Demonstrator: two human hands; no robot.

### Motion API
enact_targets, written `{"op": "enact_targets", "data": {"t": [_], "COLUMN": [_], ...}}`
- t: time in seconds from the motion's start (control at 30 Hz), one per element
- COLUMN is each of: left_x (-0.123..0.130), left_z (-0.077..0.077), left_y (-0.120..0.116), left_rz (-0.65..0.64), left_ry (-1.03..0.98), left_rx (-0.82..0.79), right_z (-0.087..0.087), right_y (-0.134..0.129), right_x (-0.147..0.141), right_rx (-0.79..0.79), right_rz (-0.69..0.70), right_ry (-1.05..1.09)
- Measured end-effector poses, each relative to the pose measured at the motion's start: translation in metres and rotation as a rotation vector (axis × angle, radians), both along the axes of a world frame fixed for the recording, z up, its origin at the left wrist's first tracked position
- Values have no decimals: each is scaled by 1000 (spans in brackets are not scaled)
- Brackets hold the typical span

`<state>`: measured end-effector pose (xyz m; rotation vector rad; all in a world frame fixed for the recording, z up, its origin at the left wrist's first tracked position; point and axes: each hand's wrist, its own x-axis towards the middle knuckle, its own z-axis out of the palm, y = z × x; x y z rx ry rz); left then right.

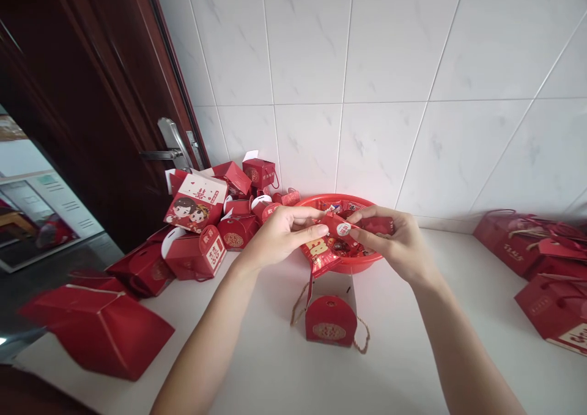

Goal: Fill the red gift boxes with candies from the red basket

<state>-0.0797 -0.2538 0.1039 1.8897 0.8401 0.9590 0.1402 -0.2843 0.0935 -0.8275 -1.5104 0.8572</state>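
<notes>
My left hand (287, 235) is closed on a red snack packet with gold lettering (318, 253), which hangs below its fingers. Between both hands is a small red packet with a round white label (340, 225), pinched at its two sides. My right hand (401, 241) is closed, and another red wrapped packet (378, 225) shows inside its fingers. Beneath the hands stands a red plastic basket (362, 264) holding several wrapped sweets. In front of it, a red gift box (331, 320) with twisted rope handles stands upright with its top open.
Several red gift boxes (190, 253) are heaped at the left, one with a cartoon couple (196, 201). More red boxes (553, 308) stand at the right. A white tiled wall (389, 48) closes off the back of the white table (275, 354). A dark door (105, 66) is at the left.
</notes>
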Motion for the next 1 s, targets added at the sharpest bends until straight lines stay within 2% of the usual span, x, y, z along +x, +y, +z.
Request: {"op": "enact_targets", "data": {"t": [0.3,0.6,0.8,0.9,1.0], "left_x": [-8,3,0,-7,-15], "left_z": [4,2,3,3,4], "left_y": [-4,-4,-3,-1,2], "left_rz": [7,83,83,122,174], "left_ry": [96,-74,-97,-54,-47], "left_rx": [7,117,105,88,105], "right_z": [1,-2,-1,3,5], "right_y": [-2,0,-3,-5,-5], "right_x": [3,-1,0,5,10], "right_rx": [22,-48,-75,-66,-53], "right_rz": [22,10,14,6,18], "right_ry": [-66,7,-13,-129,-365]}}
